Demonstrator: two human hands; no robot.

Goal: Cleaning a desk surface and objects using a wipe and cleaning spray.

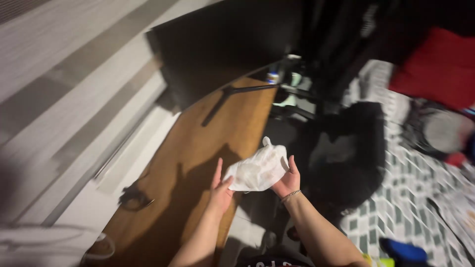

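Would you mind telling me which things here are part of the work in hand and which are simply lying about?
In hand:
- white wipe, held between left hand and right hand
- wooden desk beneath it

Lying about:
- dark monitor on its stand
- black chair
- red cushion
- black cable at the desk's edge
- patterned floor

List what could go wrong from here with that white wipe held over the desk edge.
1. The white wipe is held loosely between the left hand and right hand past the wooden desk edge; it could drop to the floor.
2. It looks stained, so dirt might smear back onto the desk.
3. The black cable lying on the desk could snag a sweeping hand.
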